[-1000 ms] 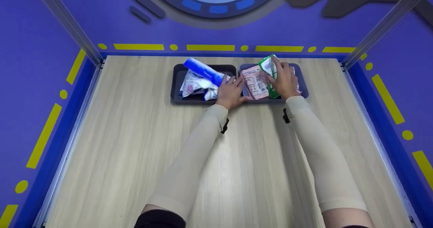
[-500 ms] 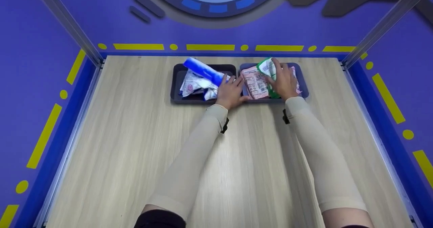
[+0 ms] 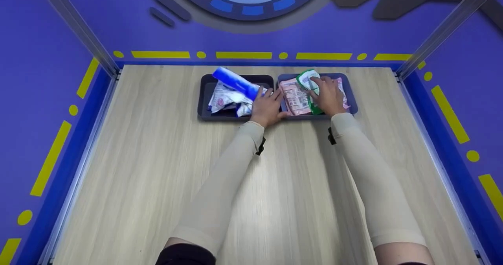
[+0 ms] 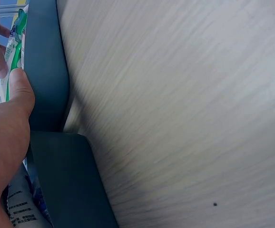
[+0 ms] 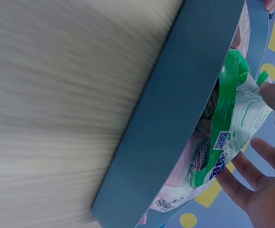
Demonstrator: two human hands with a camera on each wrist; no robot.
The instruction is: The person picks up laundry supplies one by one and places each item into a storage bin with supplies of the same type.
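Note:
A green and white packet [image 3: 307, 77] lies on a pink packet [image 3: 295, 96] in the grey right-hand tray [image 3: 352, 96]. My right hand [image 3: 329, 96] touches the green and white packet with spread, mostly straight fingers. In the right wrist view, thumb and fingertips meet opposite edges of that packet [image 5: 242, 114]. My left hand [image 3: 268, 107] lies across the adjoining ends of the two trays, fingers extended beside a blue and white packet [image 3: 235, 82] and thumb at the right tray's near rim. Part of that packet is hidden beneath the hand.
The dark left-hand tray [image 3: 205, 103] also holds a white packet with blue edges [image 3: 224, 100]. Both trays stand side by side near the back edge of the wooden table [image 3: 165, 159]. A purple wall [image 3: 251, 41] with yellow marks rises behind and at the sides.
My right fingers have come down and left over the green and white packet. Its raised top corner has sunk lower, toward the pink packet. The left hand has stayed put.

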